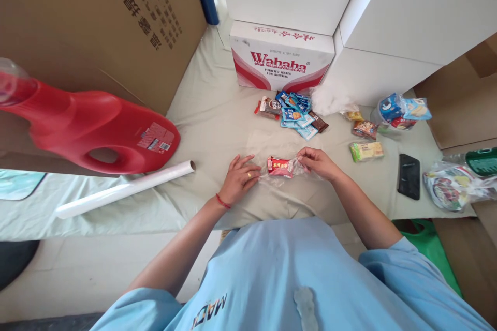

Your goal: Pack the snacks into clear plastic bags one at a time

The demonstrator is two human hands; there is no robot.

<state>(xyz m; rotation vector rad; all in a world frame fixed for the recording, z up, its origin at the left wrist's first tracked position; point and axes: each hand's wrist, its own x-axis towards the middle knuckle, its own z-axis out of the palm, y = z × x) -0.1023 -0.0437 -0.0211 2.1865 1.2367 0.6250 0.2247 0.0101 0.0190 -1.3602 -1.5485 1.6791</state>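
Observation:
In front of me lies a small red snack packet point(280, 167) with gold lettering, on or inside crumpled clear plastic film point(272, 181). My left hand point(241, 180), with a ring and a red string bracelet, rests on the cloth with its fingers stretched out. Their tips touch the film's left side. On the other side, my right hand point(317, 161) pinches the gathered film close to the packet's right end. Whether the film is a bag or a loose sheet, I cannot tell.
Snack sachets point(297, 114) lie piled before the Wahaha carton point(283, 62). To the right are a yellow-green packet point(366, 151), a black phone point(409, 177) and a jar of snacks point(399, 111). A white roll point(128, 189) and a large red bottle point(104, 124) occupy the left.

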